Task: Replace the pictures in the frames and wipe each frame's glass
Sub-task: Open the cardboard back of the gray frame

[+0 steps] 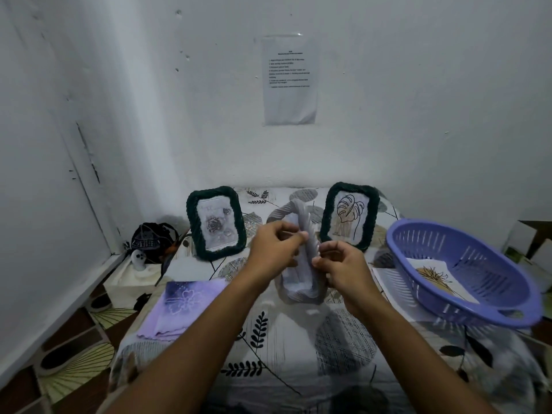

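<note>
The grey frame (301, 249) is held edge-on above the middle of the table (280, 348), between the two hands, its long axis running up and away from the person, its thin braided rim turned toward the camera so that neither face shows plainly; it is blurred, and whether the glass or picture is still inside cannot be told; it looks light and fairly stiff, with a textured, rope-like border that should give a sure hold, while any glass in it would be fragile and slippery, so the rim is the place to take it, not the pane; the left hand (276, 245) pinches the upper part of the rim with curled fingers and thumb; the right hand (343, 265) pinches it lower, on the near side; behind stand two dark green frames, both upright with their long axes vertical, one with a rose picture (215, 224) to the left, one with a leaf drawing (349, 216) to the right; a folded lilac cloth (185, 306) lies on the table's left; a purple basket (466, 273) with a drawing in it sits tilted at the right.
</note>
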